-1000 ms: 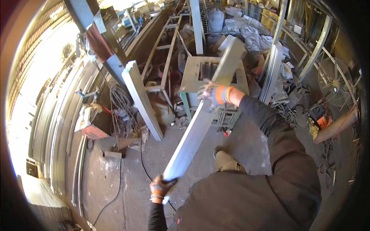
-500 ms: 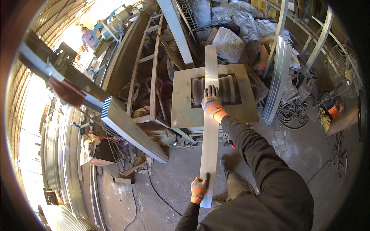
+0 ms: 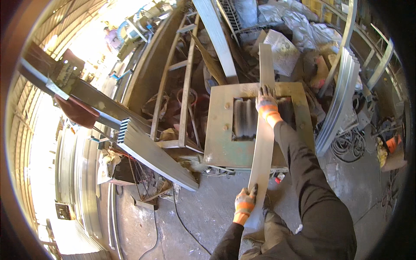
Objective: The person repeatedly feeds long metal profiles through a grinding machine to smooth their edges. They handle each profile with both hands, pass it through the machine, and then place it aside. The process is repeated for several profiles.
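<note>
The biggest thing near the person is a steel-topped machine (image 3: 220,147), dark ridged metal showing through its rectangular window. A long, flat metal strip (image 3: 262,143) runs lengthwise over that window; its far end reaches beyond the machine's far edge and its near end juts past the near edge toward the person. I can't tell whether it touches the top. A stack of pale metal profiles (image 3: 156,154) leans to the machine's left, another bundle (image 3: 340,102) stands to its right, and coiled cable (image 3: 348,144) lies on the floor below that bundle.

Over the machine's window, the gloved right hand (image 3: 267,104) rests flat on the strip, fingers stretched out along its upper face, palm down. Short of the machine's near edge, the gloved left hand (image 3: 245,203) pinches the strip by its left side, thumb across the top; its other fingers curl at that side, mostly hidden from me. A small red item (image 3: 278,178) lies by the machine's near edge.
</note>
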Tool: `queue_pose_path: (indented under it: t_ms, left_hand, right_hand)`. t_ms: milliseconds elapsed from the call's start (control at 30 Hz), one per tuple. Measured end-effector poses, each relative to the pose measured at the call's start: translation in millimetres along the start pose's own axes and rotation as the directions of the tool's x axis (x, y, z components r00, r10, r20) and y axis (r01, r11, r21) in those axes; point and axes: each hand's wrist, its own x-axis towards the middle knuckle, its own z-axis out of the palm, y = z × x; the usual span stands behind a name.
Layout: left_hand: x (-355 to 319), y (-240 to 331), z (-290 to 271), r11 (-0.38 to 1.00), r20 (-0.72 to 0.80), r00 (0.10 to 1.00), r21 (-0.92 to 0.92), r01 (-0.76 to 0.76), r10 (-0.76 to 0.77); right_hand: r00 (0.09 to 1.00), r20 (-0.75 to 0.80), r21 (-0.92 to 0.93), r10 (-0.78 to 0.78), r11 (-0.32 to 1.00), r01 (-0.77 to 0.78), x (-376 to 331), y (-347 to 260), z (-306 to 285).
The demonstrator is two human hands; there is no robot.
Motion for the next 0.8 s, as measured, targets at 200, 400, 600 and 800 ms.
queue_pose_path:
  t_ms: [200,400,600,800]
  left_hand:
    - [-82.9,-63.2,-1.9,0.999,0.033,0.999,0.024,-0.025,0.024]
    - [-200.5,-140.6,-7.5,0.996,0.051,0.996,-0.041,0.075,-0.072]
    - [-335.8,-239.8,-22.7,0.993,0.076,0.990,-0.007,0.120,-0.119]
    - [-464.9,-333.3,-33.9,0.980,0.124,0.972,0.020,0.199,-0.200]
  right_hand:
    - [0.998,-0.063,-0.006,0.009,1.000,-0.009,-105.5,-22.9,-27.0]
    - [1.000,-0.012,0.045,-0.004,0.999,0.005,-239.3,-60.9,-50.0]
    - [1.000,-0.019,0.063,0.008,0.998,-0.006,-399.7,-107.8,-59.4]
    - [1.000,-0.008,0.064,-0.007,0.998,0.008,-551.1,-152.5,-78.9]
